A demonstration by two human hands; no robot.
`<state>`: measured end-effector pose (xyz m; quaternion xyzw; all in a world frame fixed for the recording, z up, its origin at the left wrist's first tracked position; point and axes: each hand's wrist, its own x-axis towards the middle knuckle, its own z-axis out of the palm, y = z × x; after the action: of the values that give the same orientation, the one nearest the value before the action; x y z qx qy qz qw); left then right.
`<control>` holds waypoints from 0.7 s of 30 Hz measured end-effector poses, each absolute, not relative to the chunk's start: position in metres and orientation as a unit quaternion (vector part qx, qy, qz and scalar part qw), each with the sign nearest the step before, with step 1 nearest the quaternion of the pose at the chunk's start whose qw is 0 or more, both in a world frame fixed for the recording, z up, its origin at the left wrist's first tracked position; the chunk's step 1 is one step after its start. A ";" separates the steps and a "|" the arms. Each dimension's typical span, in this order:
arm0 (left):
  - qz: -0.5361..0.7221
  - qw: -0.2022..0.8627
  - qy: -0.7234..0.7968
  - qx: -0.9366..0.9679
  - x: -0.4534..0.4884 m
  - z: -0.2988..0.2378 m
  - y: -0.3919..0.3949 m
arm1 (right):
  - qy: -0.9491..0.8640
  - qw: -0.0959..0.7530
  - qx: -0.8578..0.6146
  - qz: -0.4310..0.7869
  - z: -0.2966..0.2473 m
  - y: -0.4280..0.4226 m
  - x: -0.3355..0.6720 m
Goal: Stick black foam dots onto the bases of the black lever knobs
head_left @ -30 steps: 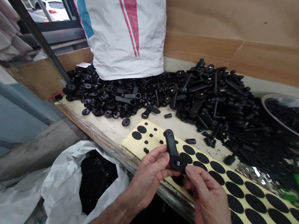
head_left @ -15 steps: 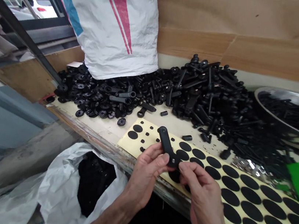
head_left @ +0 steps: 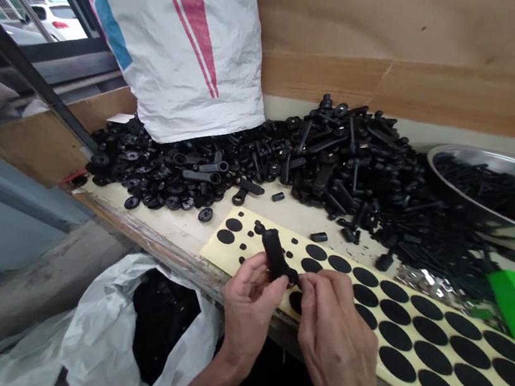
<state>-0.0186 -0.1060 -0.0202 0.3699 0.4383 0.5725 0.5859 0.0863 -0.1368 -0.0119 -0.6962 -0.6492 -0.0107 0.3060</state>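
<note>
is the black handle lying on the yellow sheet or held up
Held up: the left hand grips the black handle above the yellow sheet, with the right hand at its lower end.

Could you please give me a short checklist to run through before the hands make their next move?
1. Left hand has hold of the black handle: ok, thumb and fingers are on it.
2. Right hand is at the handle's near end: ok.
3. Anything small pinched in the right hand: cannot tell, the hand hides it.
4. Sticker sheet lies flat on the table: ok, as far as it shows.
5. Table beside the sheet free of loose pieces: not ok, a short black piece lies there.
6. Green box stands apart from both hands: ok.
</note>
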 end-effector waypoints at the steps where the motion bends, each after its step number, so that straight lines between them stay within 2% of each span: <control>1: 0.573 0.583 0.442 0.369 -0.019 -0.021 -0.106 | -0.656 0.284 -0.699 -0.032 -0.012 -0.137 0.086; 5: 0.583 0.593 0.439 0.341 -0.019 -0.015 -0.107 | -0.676 0.225 -0.699 -0.065 -0.018 -0.136 0.091; 7: 0.586 0.612 0.424 0.320 -0.021 -0.010 -0.106 | -0.675 0.235 -0.698 -0.047 -0.021 -0.135 0.099; 9: 0.580 0.638 0.407 0.301 -0.024 -0.005 -0.105 | -0.657 0.301 -0.691 0.025 -0.021 -0.133 0.107; 12: 0.563 0.672 0.391 0.281 -0.029 0.001 -0.104 | -0.583 0.418 -0.655 0.236 -0.012 -0.131 0.113; 14: 0.555 0.686 0.383 0.273 -0.029 0.002 -0.105 | -0.505 0.463 -0.630 0.367 -0.005 -0.128 0.107; 16: 0.556 0.687 0.380 0.274 -0.026 0.003 -0.107 | -0.439 0.503 -0.601 0.439 -0.001 -0.125 0.096; 18: 0.558 0.675 0.390 0.284 -0.026 0.002 -0.111 | -0.413 0.528 -0.573 0.471 -0.002 -0.124 0.083; 21: 0.550 0.639 0.436 0.315 -0.047 -0.002 -0.117 | -0.446 0.492 -0.561 0.495 -0.011 -0.127 0.071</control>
<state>-0.0467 -0.1169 -0.0020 0.3148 0.4359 0.5504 0.6386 0.0713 -0.1269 -0.0107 -0.5609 -0.4460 0.4948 0.4916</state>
